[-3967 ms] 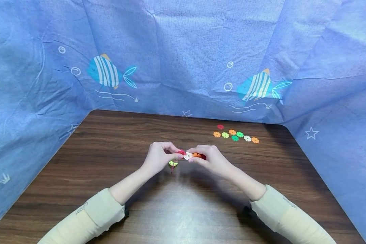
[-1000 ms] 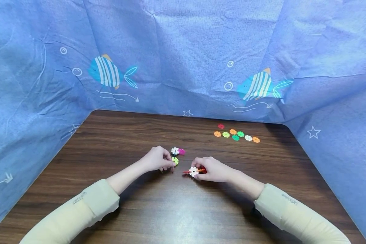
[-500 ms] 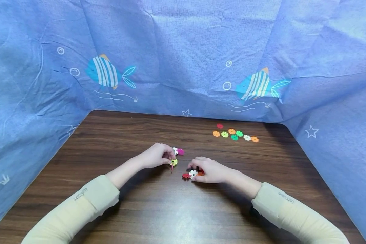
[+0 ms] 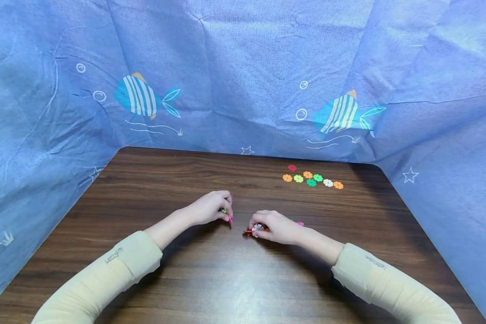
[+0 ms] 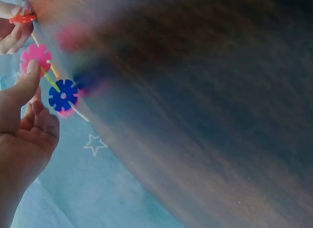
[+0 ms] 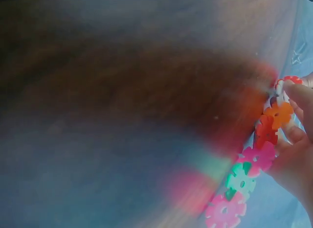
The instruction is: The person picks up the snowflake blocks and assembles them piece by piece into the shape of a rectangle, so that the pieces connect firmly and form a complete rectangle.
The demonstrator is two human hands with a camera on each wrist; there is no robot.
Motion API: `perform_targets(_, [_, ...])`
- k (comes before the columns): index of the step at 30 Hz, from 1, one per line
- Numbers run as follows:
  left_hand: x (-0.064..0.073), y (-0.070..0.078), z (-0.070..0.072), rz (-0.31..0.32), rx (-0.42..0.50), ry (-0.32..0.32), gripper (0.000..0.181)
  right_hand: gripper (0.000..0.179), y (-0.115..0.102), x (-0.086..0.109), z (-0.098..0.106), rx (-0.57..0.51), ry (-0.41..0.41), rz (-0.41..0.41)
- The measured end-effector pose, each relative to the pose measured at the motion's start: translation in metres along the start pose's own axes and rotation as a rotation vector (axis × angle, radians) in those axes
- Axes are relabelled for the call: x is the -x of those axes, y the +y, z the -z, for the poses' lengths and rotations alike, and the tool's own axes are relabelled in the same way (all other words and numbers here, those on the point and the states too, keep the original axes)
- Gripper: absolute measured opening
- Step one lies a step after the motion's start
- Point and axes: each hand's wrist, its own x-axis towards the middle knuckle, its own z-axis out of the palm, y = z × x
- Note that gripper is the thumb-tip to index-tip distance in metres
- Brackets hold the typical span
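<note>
My left hand (image 4: 210, 208) pinches a small joined group of notched snowflake discs just above the table. In the left wrist view its thumb presses a pink disc (image 5: 42, 54); a blue disc (image 5: 57, 94) hangs below, with a yellow-green disc (image 5: 50, 80) edge-on between them. To the right, my right hand (image 4: 278, 227) grips a chain of discs near its white disc (image 4: 257, 227). A red disc (image 4: 247, 231) ends that chain on the left. The right wrist view shows orange (image 6: 279, 115), green (image 6: 239, 181) and pink discs (image 6: 258, 157) trailing beside the palm. The two groups are apart.
Several loose discs, among them a green disc (image 4: 311, 182) and a red disc (image 4: 292, 168), lie flat at the back right of the brown wooden table (image 4: 166, 171). A blue fish-print cloth (image 4: 243, 90) hangs around the far and side edges.
Four seconds ago both hands met at the red and white discs; now they are apart and lower. Over the last half second the left hand has turned its group, and the right-hand chain has tilted.
</note>
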Motion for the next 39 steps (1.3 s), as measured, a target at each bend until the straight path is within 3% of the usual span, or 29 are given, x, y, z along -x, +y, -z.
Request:
perform_targets(5, [0.000, -0.003, -0.003, -0.005, 0.003, 0.067, 0.005, 0.008, 0.006, 0.004, 0.002, -0.041, 0.057, 0.037])
perform_targets(11, [-0.003, 0.002, -0.001, -0.003, 0.178, 0.060, 0.005, 0.007, 0.008, 0.006, 0.010, -0.100, 0.138, 0.044])
perform_targets(20, [-0.005, 0.012, 0.004, 0.115, 0.252, 0.026, 0.006, 0.006, 0.002, 0.003, 0.023, -0.151, 0.222, -0.029])
perform_targets(26, [-0.006, 0.017, 0.008, 0.139, 0.255, 0.044, 0.011, 0.008, -0.001, 0.003, 0.030, -0.172, 0.262, -0.044])
perform_targets(29, [-0.006, 0.019, 0.010, 0.127, 0.239, 0.055, 0.011, 0.010, -0.001, 0.004, 0.032, -0.119, 0.291, 0.008])
perform_targets(34, [-0.003, 0.023, 0.014, 0.084, 0.220, 0.087, 0.009, 0.018, -0.002, 0.005, 0.036, 0.096, 0.325, 0.168])
perform_targets(37, [-0.002, 0.024, 0.016, 0.022, 0.208, 0.129, 0.007, 0.023, -0.004, 0.006, 0.038, 0.157, 0.322, 0.226])
perform_targets(39, [-0.002, 0.026, 0.017, -0.044, 0.187, 0.174, 0.005, 0.023, -0.003, 0.006, 0.039, 0.124, 0.313, 0.241])
